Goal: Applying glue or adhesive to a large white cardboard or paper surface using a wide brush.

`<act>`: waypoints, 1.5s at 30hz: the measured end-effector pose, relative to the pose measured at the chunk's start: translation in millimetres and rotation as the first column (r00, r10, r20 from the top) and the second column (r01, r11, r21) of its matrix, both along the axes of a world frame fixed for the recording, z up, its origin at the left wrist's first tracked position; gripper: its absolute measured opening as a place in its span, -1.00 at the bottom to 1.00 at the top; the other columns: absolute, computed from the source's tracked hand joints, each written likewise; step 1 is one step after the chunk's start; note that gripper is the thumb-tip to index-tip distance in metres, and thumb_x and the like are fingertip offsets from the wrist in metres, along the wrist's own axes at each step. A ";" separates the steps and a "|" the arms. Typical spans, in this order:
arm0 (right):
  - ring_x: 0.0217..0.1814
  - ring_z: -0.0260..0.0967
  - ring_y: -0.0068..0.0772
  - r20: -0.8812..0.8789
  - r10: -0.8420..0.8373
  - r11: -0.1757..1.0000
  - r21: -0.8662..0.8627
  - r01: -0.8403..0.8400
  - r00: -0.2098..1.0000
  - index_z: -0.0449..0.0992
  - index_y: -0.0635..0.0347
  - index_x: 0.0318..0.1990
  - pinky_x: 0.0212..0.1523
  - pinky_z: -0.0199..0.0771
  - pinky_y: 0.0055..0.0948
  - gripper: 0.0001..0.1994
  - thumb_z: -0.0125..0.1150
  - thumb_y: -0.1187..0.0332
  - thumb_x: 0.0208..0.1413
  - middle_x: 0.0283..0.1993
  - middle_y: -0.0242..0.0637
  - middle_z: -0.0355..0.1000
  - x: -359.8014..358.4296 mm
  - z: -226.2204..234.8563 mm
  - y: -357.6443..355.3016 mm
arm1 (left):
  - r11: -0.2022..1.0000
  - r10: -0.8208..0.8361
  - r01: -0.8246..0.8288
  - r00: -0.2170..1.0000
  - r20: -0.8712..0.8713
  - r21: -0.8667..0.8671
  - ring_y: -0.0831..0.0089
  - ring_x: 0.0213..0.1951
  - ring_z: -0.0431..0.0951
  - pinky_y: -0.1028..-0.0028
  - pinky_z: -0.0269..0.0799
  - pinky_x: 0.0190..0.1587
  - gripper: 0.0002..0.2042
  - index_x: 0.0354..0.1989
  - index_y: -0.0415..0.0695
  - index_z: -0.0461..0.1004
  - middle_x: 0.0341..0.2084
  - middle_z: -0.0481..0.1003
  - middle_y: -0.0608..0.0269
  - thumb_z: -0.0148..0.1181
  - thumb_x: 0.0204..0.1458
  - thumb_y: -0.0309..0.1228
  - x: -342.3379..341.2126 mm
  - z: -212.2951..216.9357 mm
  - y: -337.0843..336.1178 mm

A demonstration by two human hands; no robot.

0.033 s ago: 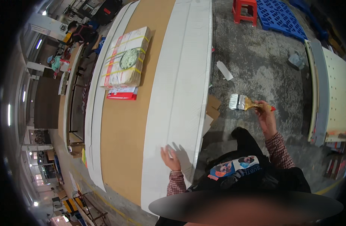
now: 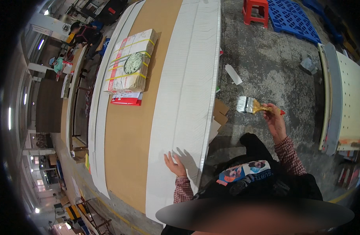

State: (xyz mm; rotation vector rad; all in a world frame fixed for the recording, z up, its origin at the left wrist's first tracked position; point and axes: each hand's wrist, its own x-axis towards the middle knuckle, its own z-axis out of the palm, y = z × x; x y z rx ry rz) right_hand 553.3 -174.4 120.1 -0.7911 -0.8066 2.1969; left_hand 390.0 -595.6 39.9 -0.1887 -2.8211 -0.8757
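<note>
In my right hand [image 2: 276,122] is a wide paintbrush [image 2: 248,105], held by its yellowish, red-tipped handle. Its broad, whitish-silver head points left above the floor, to the right of the table. My left hand [image 2: 175,165] has its fingers stretched out over the near part of a long white ribbed sheet [image 2: 184,78], casting a shadow there. I cannot tell whether it touches the sheet. Left of that sheet runs a bare brown board surface [image 2: 127,164]. Farther up lies a flat white-and-red bundle [image 2: 127,83], strapped with yellow bands, with an oval of pale green strands on top.
Red-and-white packets [image 2: 127,101] stick out under the bundle. Brown cardboard pieces [image 2: 220,111] lie beside the table's right edge. A red stool [image 2: 255,11], a blue pallet [image 2: 291,19] and stacked panels [image 2: 348,98] stand to the right. Two people work at the far left.
My left hand has shifted very slightly left, with its fingers a little more spread. The paintbrush has moved slightly left and up in my right hand.
</note>
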 end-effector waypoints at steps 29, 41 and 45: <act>-0.38 0.42 -0.53 0.089 0.038 0.510 0.855 -0.096 0.995 0.49 0.23 -0.19 -0.36 0.43 -0.57 -0.78 0.19 0.30 0.07 -0.29 -0.30 0.47 -759.6 96.4 727.1 | 0.685 0.654 -0.638 0.752 0.089 0.352 0.19 0.25 0.05 0.30 0.04 0.20 -0.63 0.11 -0.25 0.27 0.20 0.09 -0.06 -0.07 0.17 -0.35 -270.7 52.9 452.1; -0.31 0.41 -0.12 0.543 -0.004 0.007 0.840 -0.543 0.840 0.49 0.25 -0.30 -0.25 0.39 -0.26 -0.80 0.22 0.33 -0.06 -0.35 -0.06 0.46 -956.4 37.1 818.7 | 0.520 0.839 -0.851 0.524 0.148 0.071 0.06 0.27 0.01 0.22 0.01 0.20 -0.61 0.12 -0.22 0.28 0.18 0.08 -0.21 -0.02 0.14 -0.32 -255.5 68.8 581.3; -0.25 0.42 -0.07 0.556 -0.103 -0.057 0.825 -0.563 0.825 0.51 0.28 -0.31 -0.20 0.39 -0.24 -0.77 0.26 0.34 -0.12 -0.34 0.01 0.45 -975.1 2.2 822.4 | 0.506 0.854 -0.862 0.504 0.129 0.016 0.04 0.27 0.00 0.21 0.04 0.18 -0.60 0.12 -0.23 0.28 0.18 0.08 -0.23 0.00 0.13 -0.33 -252.1 73.9 594.1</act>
